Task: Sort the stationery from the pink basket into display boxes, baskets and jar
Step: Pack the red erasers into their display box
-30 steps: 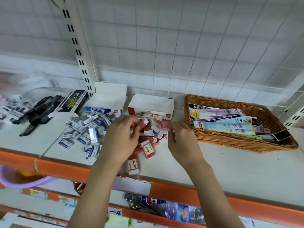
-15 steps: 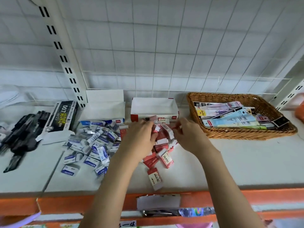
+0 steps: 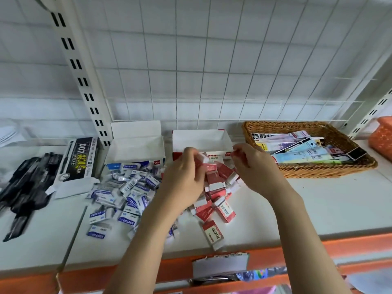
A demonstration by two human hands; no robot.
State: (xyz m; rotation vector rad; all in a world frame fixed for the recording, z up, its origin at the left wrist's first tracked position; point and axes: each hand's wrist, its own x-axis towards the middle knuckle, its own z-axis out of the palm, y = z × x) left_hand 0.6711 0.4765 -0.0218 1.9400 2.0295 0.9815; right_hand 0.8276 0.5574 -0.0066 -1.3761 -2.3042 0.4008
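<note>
A: Erasers, red-sleeved ones (image 3: 214,183), heaped right in front of the red-trimmed display box (image 3: 201,143) at the far middle of the shelf (image 3: 318,209). We'd say they sit there so each lift into the box is short.

B: We see the left hand (image 3: 184,181) with fingers curled round a red eraser, raised over the heap. The right hand (image 3: 254,168) pinches something small and red at its fingertips, up by the box's near right corner. Both look poised to drop in, though that's our guess.

A: And the blue erasers (image 3: 123,194) lie in their own heap to the left, before the blue-trimmed box (image 3: 135,143). Colours kept apart, each by its box.

B: Writing now. We read "ERASER" on the blue sleeves, "2B" on the red ones near us.

A: Far left, a black carton (image 3: 81,160) reads "007", beside a pile of black pens (image 3: 25,185).

B: On the right, the wicker basket (image 3: 309,172) holds flat packets; their print is too small for us.

A: The pink basket isn't plainly in our view; an orange one (image 3: 381,139) peeks in at the far right edge.
</note>
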